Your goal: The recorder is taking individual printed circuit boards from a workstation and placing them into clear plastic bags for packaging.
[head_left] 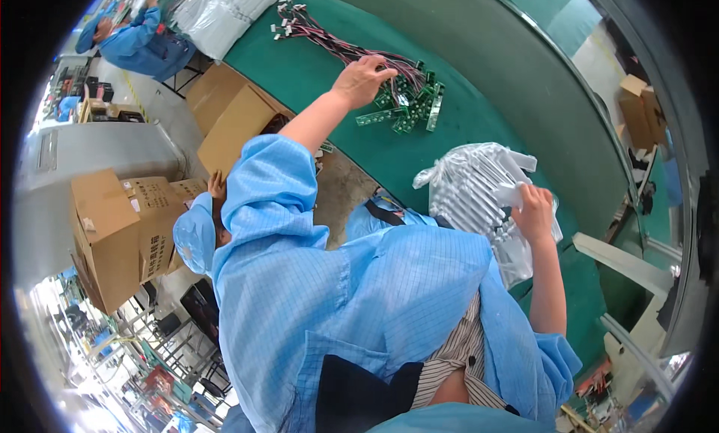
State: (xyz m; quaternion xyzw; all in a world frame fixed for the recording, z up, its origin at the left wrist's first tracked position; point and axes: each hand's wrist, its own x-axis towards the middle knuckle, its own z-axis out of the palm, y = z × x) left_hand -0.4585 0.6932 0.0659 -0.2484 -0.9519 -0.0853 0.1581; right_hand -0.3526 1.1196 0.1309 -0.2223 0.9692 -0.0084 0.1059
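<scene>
On the green tabletop [322,81] lies a bundle of red, black and white wires [329,42] with white plugs at one end. Small green circuit boards [419,107] are heaped at its other end. My left hand [365,81] reaches over the bundle near the boards, fingers curled closed on the wires; its grip is partly hidden. To the right, a clear plastic bag [468,182] holds several long whitish strips side by side. My right hand [534,212] is closed on the bag's right side, next to a white flap of it.
A large plastic-wrapped pack [225,17] sits at the table's far left end. Cardboard boxes [112,238] stand on the left, where a co-worker in a blue cap [195,235] bends close to my left arm. Another person [142,40] works farther back. A raised panel [517,81] borders the table's far side.
</scene>
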